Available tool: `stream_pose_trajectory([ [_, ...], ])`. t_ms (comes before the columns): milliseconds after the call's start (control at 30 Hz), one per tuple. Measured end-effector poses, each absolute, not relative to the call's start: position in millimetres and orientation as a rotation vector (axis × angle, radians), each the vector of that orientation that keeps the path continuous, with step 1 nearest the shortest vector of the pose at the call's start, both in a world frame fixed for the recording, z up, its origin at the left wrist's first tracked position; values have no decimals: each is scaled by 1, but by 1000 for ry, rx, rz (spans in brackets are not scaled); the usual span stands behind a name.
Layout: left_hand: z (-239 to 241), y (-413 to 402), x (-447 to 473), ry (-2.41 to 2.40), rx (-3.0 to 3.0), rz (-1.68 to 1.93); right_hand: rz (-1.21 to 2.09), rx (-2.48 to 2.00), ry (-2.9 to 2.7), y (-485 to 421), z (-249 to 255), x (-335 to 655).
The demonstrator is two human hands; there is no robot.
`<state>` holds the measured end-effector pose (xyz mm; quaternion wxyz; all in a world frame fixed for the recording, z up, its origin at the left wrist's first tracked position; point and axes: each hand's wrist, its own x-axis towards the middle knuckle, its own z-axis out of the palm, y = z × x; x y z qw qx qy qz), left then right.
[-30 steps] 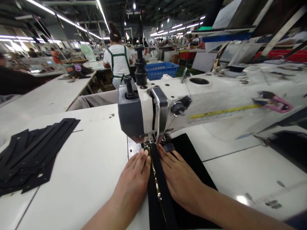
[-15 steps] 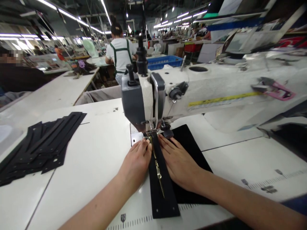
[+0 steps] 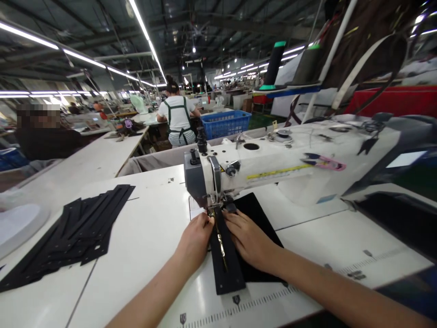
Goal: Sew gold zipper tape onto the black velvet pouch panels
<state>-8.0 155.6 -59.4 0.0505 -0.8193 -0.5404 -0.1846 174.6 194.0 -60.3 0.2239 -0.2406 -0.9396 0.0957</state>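
Partly under one sewing machine (image 3: 266,159), one black strip (image 3: 229,279) with one gold zipper (image 3: 221,244) is pinched at its left edge by the curled left hand (image 3: 194,239) and pressed by the flat right hand (image 3: 251,239).

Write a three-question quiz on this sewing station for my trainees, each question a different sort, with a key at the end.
1. Multiple choice: what lies between the left hand and the right hand?
A) a yellow measuring tape
B) a gold-coloured zipper
C) a blue basket

2. True or false: the pile of black strips lies to the right of the sewing machine.

3. Fill in the colour: the snips on the machine's arm have a ____ handle.

Key: 1. B. 2. False; the pile lies to the left. 3. Pink.
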Motion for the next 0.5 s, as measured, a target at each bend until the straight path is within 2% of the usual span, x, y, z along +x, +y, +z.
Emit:
stream_pose_trajectory([
  [100, -60, 155, -10, -1653, -2478, -581, 219, -500, -2531, 165, -59, 185],
  [300, -62, 137, -15, -1592, -2493, -608, -123, -294, -2380, 127, -79, 182],
  [500, -69, 116, -9, -1437, -2460, -663, -101, -310, -2312, 127, -74, 178],
])
